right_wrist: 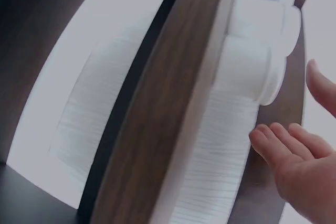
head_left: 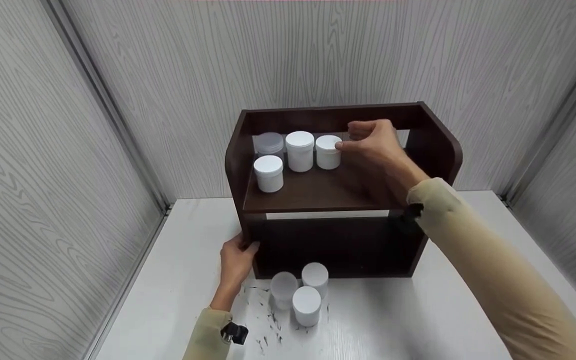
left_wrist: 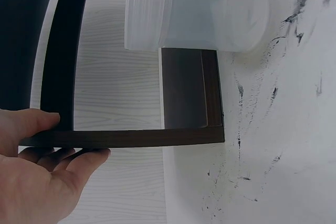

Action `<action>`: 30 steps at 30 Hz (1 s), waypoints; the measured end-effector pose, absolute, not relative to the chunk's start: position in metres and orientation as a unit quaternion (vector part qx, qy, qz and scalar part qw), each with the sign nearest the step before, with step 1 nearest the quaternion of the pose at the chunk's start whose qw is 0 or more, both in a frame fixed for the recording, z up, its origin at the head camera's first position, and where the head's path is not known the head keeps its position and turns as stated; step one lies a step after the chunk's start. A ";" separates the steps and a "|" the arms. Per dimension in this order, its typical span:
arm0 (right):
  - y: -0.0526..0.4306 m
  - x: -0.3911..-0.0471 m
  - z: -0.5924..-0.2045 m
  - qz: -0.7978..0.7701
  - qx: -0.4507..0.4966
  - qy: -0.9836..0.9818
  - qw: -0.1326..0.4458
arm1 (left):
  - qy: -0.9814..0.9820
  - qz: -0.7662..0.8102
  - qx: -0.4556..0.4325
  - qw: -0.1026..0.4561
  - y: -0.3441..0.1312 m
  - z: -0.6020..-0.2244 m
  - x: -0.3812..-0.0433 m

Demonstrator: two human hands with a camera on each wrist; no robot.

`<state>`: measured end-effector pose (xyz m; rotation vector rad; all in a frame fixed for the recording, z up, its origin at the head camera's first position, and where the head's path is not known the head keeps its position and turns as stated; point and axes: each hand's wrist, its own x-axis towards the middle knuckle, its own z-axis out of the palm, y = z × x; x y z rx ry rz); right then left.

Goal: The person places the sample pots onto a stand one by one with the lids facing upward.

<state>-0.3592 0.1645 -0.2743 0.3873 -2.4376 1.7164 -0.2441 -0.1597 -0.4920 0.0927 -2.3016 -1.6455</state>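
Note:
My left hand [head_left: 235, 262] grips the left side panel of a dark brown wooden shelf [head_left: 288, 200]; in the left wrist view the thumb lies on one face of the panel [left_wrist: 142, 138] and the fingers on the other. Over the upper board, my right hand [head_left: 378, 145] is held with thumb and fingers spread, right beside a short white lidded jar [head_left: 328, 154]. The right wrist view shows a gap between those fingers and the jar [right_wrist: 241, 66]. Left of it stand a taller white jar [head_left: 300, 152] and a translucent jar [head_left: 270, 143]. Another white jar [head_left: 269, 175] stands in front.
On the white table [head_left: 188, 245], before the shelf's lower front, stand a translucent jar [head_left: 283, 287] and two white jars, one at the back [head_left: 315, 276] and one nearer [head_left: 307, 305]. Dark scuffs mark the tabletop. Pale wood-grain walls [head_left: 168, 75] enclose the back and sides.

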 end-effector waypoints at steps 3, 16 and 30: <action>0.166 -0.348 -0.273 0.592 0.135 -0.789 0.094 | -0.802 -0.576 0.031 0.153 -0.160 -0.492 -0.245; 0.178 -0.259 -0.294 0.608 0.199 -0.750 0.167 | -0.801 -0.578 0.033 0.150 -0.157 -0.497 -0.245; 0.222 -0.176 -0.340 0.594 0.222 -0.751 0.186 | -0.801 -0.580 0.028 0.147 -0.162 -0.492 -0.245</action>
